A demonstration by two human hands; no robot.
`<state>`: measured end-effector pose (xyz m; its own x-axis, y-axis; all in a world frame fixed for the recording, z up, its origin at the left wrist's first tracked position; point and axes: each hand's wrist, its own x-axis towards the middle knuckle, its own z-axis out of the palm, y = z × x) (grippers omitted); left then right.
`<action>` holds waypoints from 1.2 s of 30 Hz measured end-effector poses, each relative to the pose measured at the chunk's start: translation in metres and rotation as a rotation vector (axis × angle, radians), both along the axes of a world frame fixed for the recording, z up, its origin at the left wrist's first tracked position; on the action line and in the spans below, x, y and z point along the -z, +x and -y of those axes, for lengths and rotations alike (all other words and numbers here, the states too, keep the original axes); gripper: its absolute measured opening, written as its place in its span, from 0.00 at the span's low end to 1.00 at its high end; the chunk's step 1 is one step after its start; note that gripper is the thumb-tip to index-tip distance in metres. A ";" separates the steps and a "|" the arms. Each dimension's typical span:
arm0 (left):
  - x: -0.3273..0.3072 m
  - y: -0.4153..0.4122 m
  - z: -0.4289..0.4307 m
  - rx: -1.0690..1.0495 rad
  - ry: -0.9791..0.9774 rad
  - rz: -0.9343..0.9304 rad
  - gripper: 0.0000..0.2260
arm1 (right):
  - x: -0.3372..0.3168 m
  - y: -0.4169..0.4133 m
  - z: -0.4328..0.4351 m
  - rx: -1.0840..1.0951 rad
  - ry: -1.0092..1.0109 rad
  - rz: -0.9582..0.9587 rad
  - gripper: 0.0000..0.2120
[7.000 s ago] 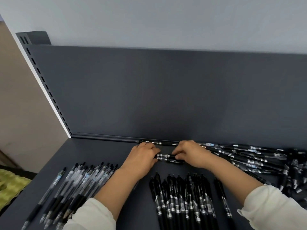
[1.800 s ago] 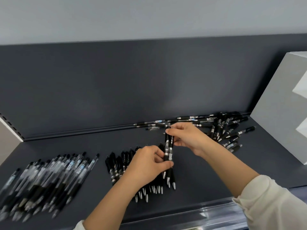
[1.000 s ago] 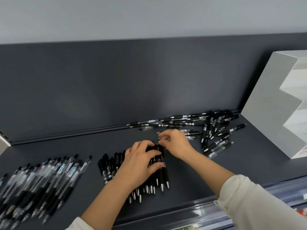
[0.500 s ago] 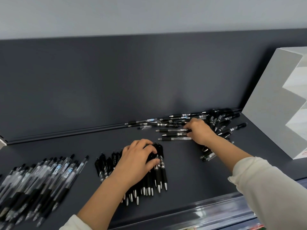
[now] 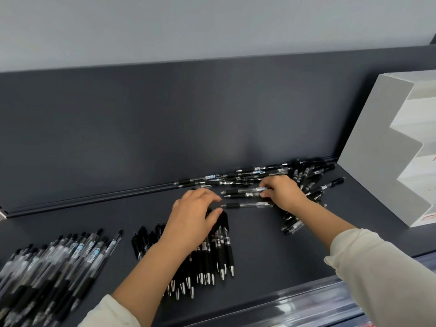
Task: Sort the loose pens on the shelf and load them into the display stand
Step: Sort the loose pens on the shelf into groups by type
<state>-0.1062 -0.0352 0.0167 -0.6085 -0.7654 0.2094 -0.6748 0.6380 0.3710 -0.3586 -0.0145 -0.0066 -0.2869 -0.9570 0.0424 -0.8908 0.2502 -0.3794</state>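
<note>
A sorted bunch of black pens (image 5: 219,251) lies mid-shelf, tips toward me. My left hand (image 5: 193,220) hovers over its far end with fingers relaxed and spread, holding nothing. My right hand (image 5: 282,194) reaches to the edge of the loose heap of mixed pens (image 5: 306,182) by the back wall. Its fingertips pinch the ends of two clear pens (image 5: 240,192) that lie side by side, pointing left. A third clear pen (image 5: 247,205) lies just in front of them. The white stepped display stand (image 5: 377,149) stands at the far right.
A row of sorted clear pens (image 5: 59,267) fills the left of the dark grey shelf (image 5: 271,244). A dark back panel (image 5: 165,126) rises behind. A clear plastic price rail (image 5: 295,305) runs along the front edge.
After laying black pens on the middle bunch with both hands, my right hand went right to the loose heap and took hold of clear pens. My left hand rose slightly off the bunch.
</note>
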 end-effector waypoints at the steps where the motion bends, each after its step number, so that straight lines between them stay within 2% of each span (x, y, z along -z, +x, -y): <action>1: -0.001 0.000 0.002 -0.007 -0.022 -0.005 0.15 | -0.004 0.001 -0.002 -0.014 -0.041 0.011 0.10; 5: -0.011 -0.001 0.008 -0.021 -0.123 -0.029 0.19 | -0.032 0.016 -0.010 -0.161 -0.203 0.019 0.07; 8: -0.017 -0.001 0.008 -0.001 -0.161 0.033 0.20 | -0.051 0.036 -0.018 -0.308 -0.231 0.044 0.06; 12: -0.023 0.007 0.000 -0.009 -0.059 0.070 0.11 | -0.054 0.053 -0.024 -0.373 -0.206 0.089 0.05; 16: -0.016 0.020 -0.006 -0.033 0.156 0.012 0.07 | -0.045 0.056 -0.031 -0.254 -0.148 0.494 0.15; 18: -0.012 0.024 -0.009 -0.048 0.281 -0.103 0.05 | -0.043 0.059 -0.031 -0.177 -0.174 0.704 0.20; 20: -0.011 0.026 -0.014 -0.081 0.379 -0.244 0.06 | -0.044 0.064 -0.031 -0.069 -0.224 0.996 0.22; 22: -0.011 0.028 -0.019 -0.113 0.440 -0.345 0.06 | -0.043 0.072 -0.029 0.001 -0.228 1.318 0.21; 25: -0.012 0.034 -0.024 -0.142 0.495 -0.415 0.05 | -0.042 0.091 -0.027 0.025 -0.204 1.482 0.13; 28: -0.011 0.046 -0.026 -0.187 0.475 -0.436 0.06 | -0.038 0.107 -0.023 0.030 -0.202 1.498 0.06; 30: -0.009 0.058 -0.024 -0.255 0.362 -0.409 0.08 | -0.037 0.111 -0.020 0.083 -0.230 1.432 0.03; 33: -0.003 0.080 -0.019 -0.394 0.225 -0.394 0.09 | -0.039 0.112 -0.015 0.119 -0.215 1.197 0.05; 36: 0.005 0.098 -0.017 -0.507 0.207 -0.390 0.09 | -0.038 0.117 -0.010 0.072 -0.115 0.869 0.12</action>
<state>-0.0077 -0.0185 0.0120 -0.0729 -0.9846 0.1590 -0.6638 0.1669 0.7291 -0.2415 -0.0047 0.0313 -0.3215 -0.9388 -0.1239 -0.2589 0.2131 -0.9421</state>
